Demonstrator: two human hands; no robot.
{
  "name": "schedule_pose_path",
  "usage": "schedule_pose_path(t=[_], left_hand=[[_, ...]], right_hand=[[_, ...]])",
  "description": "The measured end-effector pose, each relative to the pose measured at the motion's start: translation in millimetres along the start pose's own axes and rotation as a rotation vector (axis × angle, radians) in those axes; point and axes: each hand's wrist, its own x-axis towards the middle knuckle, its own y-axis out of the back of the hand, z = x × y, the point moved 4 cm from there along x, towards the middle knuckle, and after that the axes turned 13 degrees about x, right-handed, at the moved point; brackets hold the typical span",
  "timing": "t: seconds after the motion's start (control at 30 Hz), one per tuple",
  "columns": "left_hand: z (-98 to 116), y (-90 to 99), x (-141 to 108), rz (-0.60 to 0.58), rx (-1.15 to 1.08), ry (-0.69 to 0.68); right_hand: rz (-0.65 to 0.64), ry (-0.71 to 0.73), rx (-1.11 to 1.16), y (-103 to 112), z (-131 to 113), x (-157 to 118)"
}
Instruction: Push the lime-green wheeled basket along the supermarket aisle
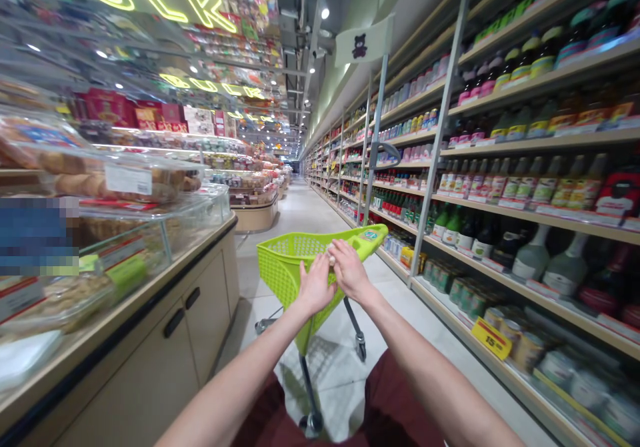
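A lime-green plastic shopping cart with perforated sides stands right in front of me on dark metal legs with casters. At its near rim, my left hand is closed, its fingers bent over the edge. Tight against it, my right hand is also closed on the rim, and the fingertips of both hands meet there. Their undersides are hidden, so any small thing between the fingers cannot be made out. A tall grey pole carrying a white flag with a bear print rises behind the cart's right end.
Shelves of bottles and cans line the right side, with a yellow price tag low down. On the left runs a wooden counter with packaged food on top. The tiled aisle stretches ahead between them, past another display counter.
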Motion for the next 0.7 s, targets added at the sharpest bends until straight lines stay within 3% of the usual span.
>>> schedule_pose_path(t=[0.2, 0.4, 0.7], left_hand=[[-8, -16.3, 8, -0.117, 0.001, 0.048], [9, -13.9, 8, -0.145, -0.027, 0.008], [11, -19.4, 7, -0.209, -0.061, -0.033]], right_hand=[[0.139, -0.169, -0.16, 28, 35, -3], [0.038, -0.088, -0.256, 14, 28, -7], [0.107, -0.034, -0.408, 34, 53, -18]])
